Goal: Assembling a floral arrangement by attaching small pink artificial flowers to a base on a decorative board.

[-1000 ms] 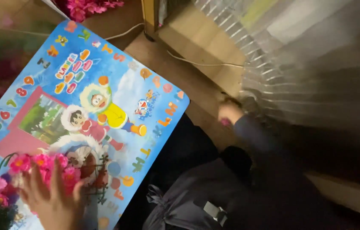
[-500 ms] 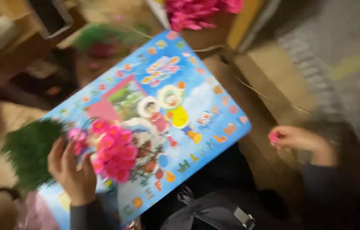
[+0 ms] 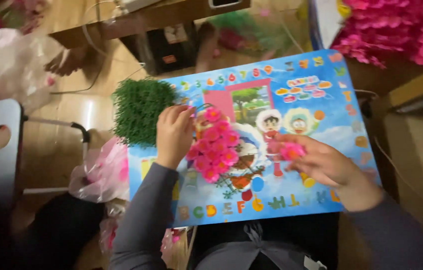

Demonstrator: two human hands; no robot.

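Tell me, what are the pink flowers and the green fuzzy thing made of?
The pink flowers look like plastic or fabric: every bloom is the same bright, even pink. The green fuzzy mat looks like plastic fake grass, with dense stiff tufts. The blur leaves both uncertain.

head view, looking down (close), lap

Pink-and-clear plastic bags (image 3: 102, 172) lie at nine o'clock of the blue cartoon board (image 3: 321, 95); another pale bag (image 3: 11, 65) sits at ten.
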